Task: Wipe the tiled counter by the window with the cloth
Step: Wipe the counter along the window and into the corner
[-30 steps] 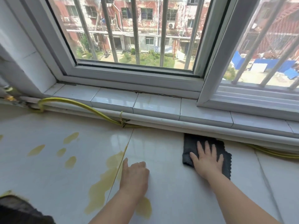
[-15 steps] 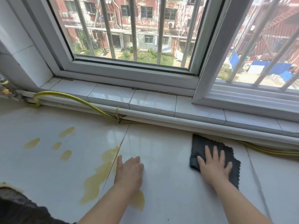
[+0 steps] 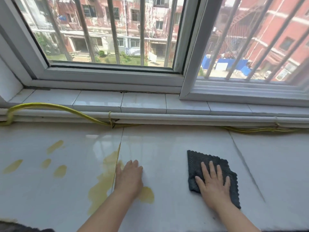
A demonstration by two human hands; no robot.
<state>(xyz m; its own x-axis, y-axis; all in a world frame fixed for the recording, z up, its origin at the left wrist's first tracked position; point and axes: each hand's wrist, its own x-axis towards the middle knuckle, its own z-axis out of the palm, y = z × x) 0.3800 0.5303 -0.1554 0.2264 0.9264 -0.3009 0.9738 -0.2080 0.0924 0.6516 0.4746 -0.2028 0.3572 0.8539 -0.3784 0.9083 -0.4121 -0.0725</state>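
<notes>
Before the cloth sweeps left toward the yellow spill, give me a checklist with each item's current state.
1. Cloth under the wiping hand: ok. The right hand lies flat on the dark cloth.
2. Cloth flat on the counter: ok, spread out with its edges showing.
3. Path to the spill: not ok. The left hand rests on the tile between the cloth and the large yellow puddle.
4. Left hand out of the liquid: not ok, it touches the puddle's edge.
5. Small yellow spots further left: not ok, unwiped.
6. Yellow hose: ok, at the sill, off the wiping area.
</notes>
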